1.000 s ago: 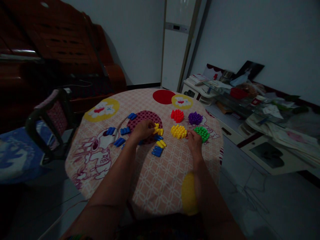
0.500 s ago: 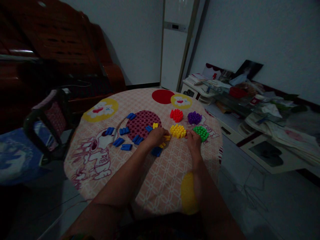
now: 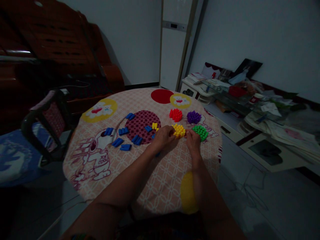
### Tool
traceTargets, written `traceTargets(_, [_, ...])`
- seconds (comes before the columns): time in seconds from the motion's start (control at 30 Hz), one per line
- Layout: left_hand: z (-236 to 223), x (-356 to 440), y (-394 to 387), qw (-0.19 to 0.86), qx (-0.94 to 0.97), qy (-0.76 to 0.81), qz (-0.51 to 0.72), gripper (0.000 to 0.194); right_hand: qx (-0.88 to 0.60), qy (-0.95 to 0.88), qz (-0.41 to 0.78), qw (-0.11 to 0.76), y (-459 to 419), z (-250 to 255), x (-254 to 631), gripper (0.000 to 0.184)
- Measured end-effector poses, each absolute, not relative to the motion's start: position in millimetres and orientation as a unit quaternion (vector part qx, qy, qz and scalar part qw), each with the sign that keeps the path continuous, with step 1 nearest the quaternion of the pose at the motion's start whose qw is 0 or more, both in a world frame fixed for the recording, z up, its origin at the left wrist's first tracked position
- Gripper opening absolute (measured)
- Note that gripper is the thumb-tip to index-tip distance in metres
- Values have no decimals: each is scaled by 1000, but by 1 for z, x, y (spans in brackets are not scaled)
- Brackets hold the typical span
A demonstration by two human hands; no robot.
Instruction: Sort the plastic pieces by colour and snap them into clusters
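Note:
A yellow knobbly cluster of small bead-like pieces lies on the table between my hands. My left hand is at its left side, thumb and fingers brought together. Whatever is pinched there is hidden by the fingers. My right hand is closed at the cluster's right edge, close to a green knobbly cluster; its fingertips hide what they hold, if anything. Short yellow pieces lie just beyond my left hand. Blue pieces, several of them in small groups, are spread to its left.
A red cluster and a purple cluster sit farther back on the round table's patterned cloth. A chair stands at the left. Along the right wall runs a cluttered cabinet.
My left hand has moved right, from the short yellow pieces to the left side of the yellow cluster. My right hand has stayed at the cluster's right edge.

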State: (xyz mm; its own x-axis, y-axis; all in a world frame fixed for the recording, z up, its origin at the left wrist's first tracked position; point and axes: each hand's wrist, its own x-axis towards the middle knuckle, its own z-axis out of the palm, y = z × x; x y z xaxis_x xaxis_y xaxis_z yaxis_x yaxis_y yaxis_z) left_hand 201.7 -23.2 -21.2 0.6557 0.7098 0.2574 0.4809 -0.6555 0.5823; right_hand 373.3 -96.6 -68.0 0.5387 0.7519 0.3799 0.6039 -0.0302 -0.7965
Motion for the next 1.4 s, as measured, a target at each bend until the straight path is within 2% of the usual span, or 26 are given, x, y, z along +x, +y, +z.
traceTargets(0.53, [-35, 233, -54, 166, 881, 394, 204, 21, -712, -473, 83, 512, -96, -70, 373, 37])
traceTargets(0.67, [-27, 225, -41, 182, 877, 397, 201, 23, -711, -478, 83, 509, -97, -68, 373, 37])
traceTargets(0.8, [-15, 201, -11, 168, 867, 426, 196, 16, -714, -477, 81, 506, -98, -69, 373, 37])
traceTargets(1.1, [-25, 174, 12, 97, 872, 470, 94, 31, -713, -469, 78, 515, -95, -72, 374, 39])
traceTargets(1.4, [-22, 171, 12, 110, 858, 481, 143, 29, -712, -475, 76, 512, -96, -72, 374, 38])
